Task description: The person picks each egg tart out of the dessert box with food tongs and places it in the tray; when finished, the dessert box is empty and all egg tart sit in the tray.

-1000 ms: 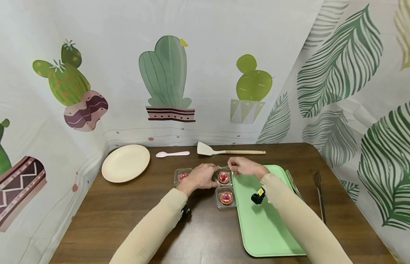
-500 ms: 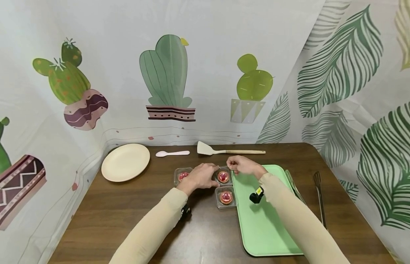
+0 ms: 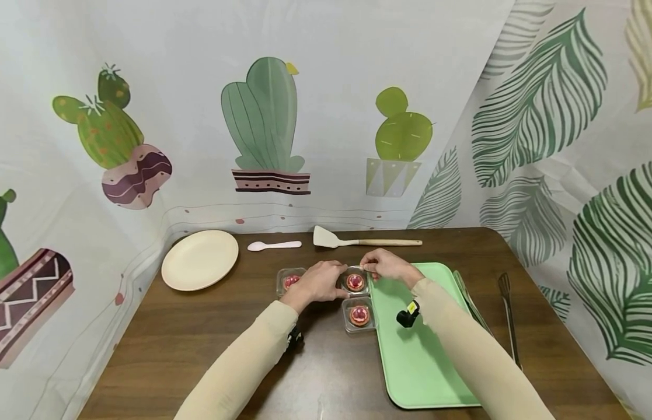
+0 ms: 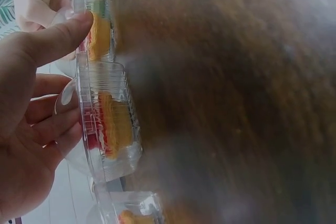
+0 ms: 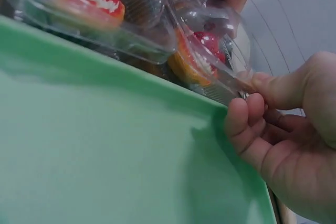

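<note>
Several red-topped tarts sit in clear plastic boxes on the table. My left hand (image 3: 319, 282) reaches over the row and grips the left side of the back-right tart box (image 3: 354, 282). In the left wrist view its thumb (image 4: 65, 32) presses the lid edge, with the fingers behind clear plastic. My right hand (image 3: 386, 265) pinches that same box at its right corner; the right wrist view shows thumb and index finger at the rim (image 5: 242, 88). Another tart box (image 3: 359, 315) stands just in front, and one (image 3: 290, 280) is partly covered by my left hand.
A green tray (image 3: 417, 361) lies right of the boxes, under my right forearm. Cream plate (image 3: 199, 259), pink spoon (image 3: 275, 245) and spatula (image 3: 368, 241) line the back. Tongs (image 3: 469, 297) rest along the tray's right edge, with a dark fork-like utensil (image 3: 508, 315) further right.
My right hand has shifted very slightly left at the box corner. My left hand and the boxes stay in place.
</note>
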`<state>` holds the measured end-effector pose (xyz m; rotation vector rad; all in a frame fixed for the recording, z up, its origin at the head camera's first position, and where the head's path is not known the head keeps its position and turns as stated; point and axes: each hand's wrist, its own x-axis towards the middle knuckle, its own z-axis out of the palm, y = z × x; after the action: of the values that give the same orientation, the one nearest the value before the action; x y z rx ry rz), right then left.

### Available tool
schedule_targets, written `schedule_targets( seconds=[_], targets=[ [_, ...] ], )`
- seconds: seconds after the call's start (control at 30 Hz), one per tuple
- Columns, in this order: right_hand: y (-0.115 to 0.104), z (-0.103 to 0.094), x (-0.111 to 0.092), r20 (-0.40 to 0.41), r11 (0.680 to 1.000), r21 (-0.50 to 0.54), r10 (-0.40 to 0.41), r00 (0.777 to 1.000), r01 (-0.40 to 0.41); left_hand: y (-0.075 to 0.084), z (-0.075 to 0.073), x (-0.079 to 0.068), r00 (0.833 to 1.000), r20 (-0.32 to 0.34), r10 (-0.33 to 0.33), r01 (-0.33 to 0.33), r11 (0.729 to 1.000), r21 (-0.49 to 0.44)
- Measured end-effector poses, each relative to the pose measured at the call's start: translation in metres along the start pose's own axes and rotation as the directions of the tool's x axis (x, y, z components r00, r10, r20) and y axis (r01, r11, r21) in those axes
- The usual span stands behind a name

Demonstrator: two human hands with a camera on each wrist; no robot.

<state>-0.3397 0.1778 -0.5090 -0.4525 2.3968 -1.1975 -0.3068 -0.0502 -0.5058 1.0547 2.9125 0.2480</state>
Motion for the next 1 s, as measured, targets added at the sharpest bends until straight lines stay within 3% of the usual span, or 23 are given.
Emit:
schedule_targets(
  seconds=[0.27, 0.43, 0.6, 1.0],
  targets=[
    [0.0061, -0.0009, -0.0025, -0.06, 0.994, 0.108, 0.032, 0.998, -0.025, 0.0012, 0.0023, -0.002, 1.0, 0.017, -0.015, 0.015, 1.0, -0.017],
    [0.0089, -0.0012, -0.003, -0.072, 0.967, 0.243, 0.094, 0.993, -0.074, 0.0021, 0.0022, -0.0024, 1.0, 0.008, -0.019, 0.019, 1.0, -0.021],
    [0.0092, 0.0003, -0.0027, -0.07, 0.944, 0.316, 0.118, 0.99, -0.09, 0.0021, 0.0019, -0.003, 1.0, 0.01, -0.017, 0.017, 1.0, -0.022],
    [0.007, 0.0008, -0.0077, -0.036, 0.888, 0.452, 0.111, 0.993, -0.083, 0.001, -0.0013, -0.0032, 1.0, 0.006, -0.003, 0.003, 0.999, -0.047]
  ],
)
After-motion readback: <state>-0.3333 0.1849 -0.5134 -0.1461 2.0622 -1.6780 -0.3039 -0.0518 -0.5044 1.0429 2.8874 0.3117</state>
